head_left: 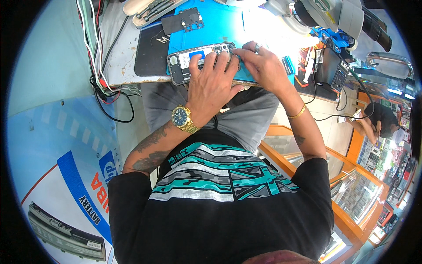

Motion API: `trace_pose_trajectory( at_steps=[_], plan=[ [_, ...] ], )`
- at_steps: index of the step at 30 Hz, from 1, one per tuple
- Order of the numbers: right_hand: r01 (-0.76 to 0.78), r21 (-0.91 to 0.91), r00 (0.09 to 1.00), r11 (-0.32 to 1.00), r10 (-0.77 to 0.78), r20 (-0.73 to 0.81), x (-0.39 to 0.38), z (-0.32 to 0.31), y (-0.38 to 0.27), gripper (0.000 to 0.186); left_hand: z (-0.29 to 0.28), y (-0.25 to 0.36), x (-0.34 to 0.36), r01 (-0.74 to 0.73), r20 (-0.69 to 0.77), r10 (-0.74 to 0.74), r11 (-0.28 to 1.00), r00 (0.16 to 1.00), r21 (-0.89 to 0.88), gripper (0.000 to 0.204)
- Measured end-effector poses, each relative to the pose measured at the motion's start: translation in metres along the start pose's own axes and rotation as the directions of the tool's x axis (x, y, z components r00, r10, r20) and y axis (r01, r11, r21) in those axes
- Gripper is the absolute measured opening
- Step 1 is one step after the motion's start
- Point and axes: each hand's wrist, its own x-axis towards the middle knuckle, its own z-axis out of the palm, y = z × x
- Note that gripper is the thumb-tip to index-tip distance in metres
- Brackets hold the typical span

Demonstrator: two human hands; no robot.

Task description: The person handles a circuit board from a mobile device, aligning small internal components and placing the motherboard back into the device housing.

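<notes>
An opened smartphone (177, 68) lies at the bench's front edge, with its back cover off and its battery and camera parts exposed. My left hand (210, 90) reaches over its lower edge, fingers bent across the battery and middle, gripping it. At the phone's right end, beside the camera, my right hand (269, 70) has thumb and forefinger pinched together. Whatever is between those fingertips, if anything, is too small to make out. Behind the phone, a dark phone inner cover plate (191, 20) rests on the blue work mat (215, 31).
Screwdrivers (154, 9) lie in a tray at the back left. A microscope (325, 15) overhangs the brightly lit back right. Further right stands a black boxy device (332, 72) with cables. Loose wires (103, 83) hang at the left. A person (380, 119) is far right, beyond glass display cases (358, 193).
</notes>
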Motion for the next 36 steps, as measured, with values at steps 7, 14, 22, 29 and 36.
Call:
trace_pose_trajectory(
  at_steps=[7,14,22,29,36],
  plan=[
    [-0.022,-0.082,0.999,0.996,0.02,-0.027,-0.007,0.011,0.002,0.034,0.001,0.001,-0.003,0.03,-0.001,-0.03,0.999,1.0,-0.033,0.07],
    [-0.01,-0.128,0.997,0.992,0.0,-0.077,-0.008,0.017,0.0,0.033,0.0,-0.002,-0.009,0.023,-0.006,-0.024,0.998,1.0,-0.052,0.068],
    [0.013,-0.151,0.995,0.988,-0.028,-0.098,-0.009,0.016,-0.006,0.035,0.001,-0.004,-0.016,0.01,-0.042,-0.013,0.998,0.999,-0.069,0.062],
    [-0.147,-0.048,0.958,0.988,0.13,-0.257,-0.019,0.022,-0.005,0.04,-0.005,-0.01,-0.016,-0.036,-0.094,0.025,0.992,0.995,-0.121,0.058],
    [-0.106,-0.146,0.983,0.984,0.081,-0.167,-0.018,0.024,-0.01,0.038,-0.027,-0.042,-0.019,-0.009,-0.081,0.002,0.997,0.997,-0.076,0.062]
  ],
)
